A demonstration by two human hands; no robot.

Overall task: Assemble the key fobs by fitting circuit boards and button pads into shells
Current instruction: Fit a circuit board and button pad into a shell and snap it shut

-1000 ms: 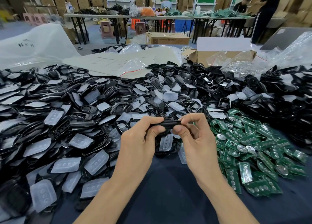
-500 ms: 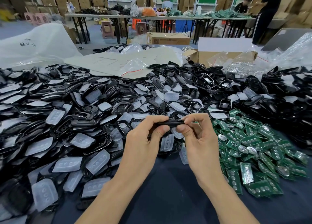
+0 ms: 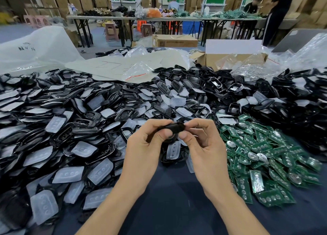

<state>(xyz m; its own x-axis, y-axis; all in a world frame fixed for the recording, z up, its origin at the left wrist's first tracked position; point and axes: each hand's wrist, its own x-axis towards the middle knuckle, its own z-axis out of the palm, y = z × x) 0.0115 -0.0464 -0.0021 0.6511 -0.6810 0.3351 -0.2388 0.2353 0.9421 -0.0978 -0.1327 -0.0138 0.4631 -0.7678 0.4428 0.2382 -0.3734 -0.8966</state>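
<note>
Dark blue cloth covers the bench [image 3: 177, 210], and two bare forearms reach in over its near edge. Both hands are closed on one black key fob [image 3: 174, 127], raised just above the cloth at the centre of the view. The left hand [image 3: 146, 146] pinches its left end between thumb and curled fingers, and the right hand [image 3: 205, 146] pinches its right end the same way. Whether the fob's halves are fully seated cannot be told. Directly below the hands a translucent button pad [image 3: 173, 149] rests on black shell parts. To the left a broad heap of button pads [image 3: 100, 171] mixed with black shells spreads to the edge of view. To the right lies a pile of green circuit boards [image 3: 261, 156], some carrying round silver discs. Beyond the hands a deeper heap of black shells [image 3: 203, 86] runs across the bench. Behind it lie a flat white plastic bag [image 3: 115, 66] with handwriting, a large white sack [image 3: 35, 48] on the left, an open cardboard box [image 3: 230, 59] and clear bags [image 3: 300, 54] on the right. Farther off, long tables [image 3: 159, 18] hold more parts before stacked cartons, with a seated person [image 3: 251, 4], a standing person [image 3: 277, 13] and a capped person [image 3: 173, 3] there.
</note>
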